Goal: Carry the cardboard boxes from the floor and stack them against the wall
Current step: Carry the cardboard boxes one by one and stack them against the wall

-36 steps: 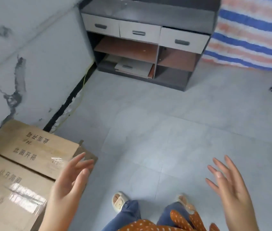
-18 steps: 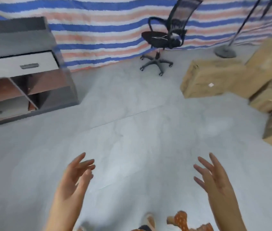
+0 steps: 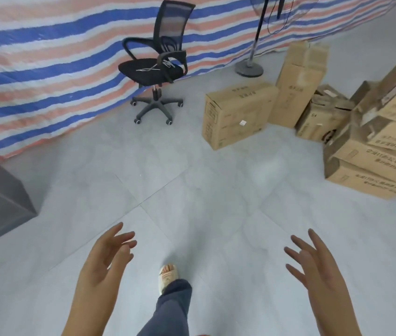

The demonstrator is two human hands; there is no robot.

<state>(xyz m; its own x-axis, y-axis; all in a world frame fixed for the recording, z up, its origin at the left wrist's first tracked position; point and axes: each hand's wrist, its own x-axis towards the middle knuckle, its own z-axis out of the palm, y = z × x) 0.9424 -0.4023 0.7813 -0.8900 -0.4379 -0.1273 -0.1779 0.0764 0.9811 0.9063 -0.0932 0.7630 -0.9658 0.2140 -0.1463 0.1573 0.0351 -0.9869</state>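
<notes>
Bare floor [image 3: 192, 185] lies open between office chair [image 3: 154, 69] and cardboard boxes [image 3: 238, 115].
</notes>
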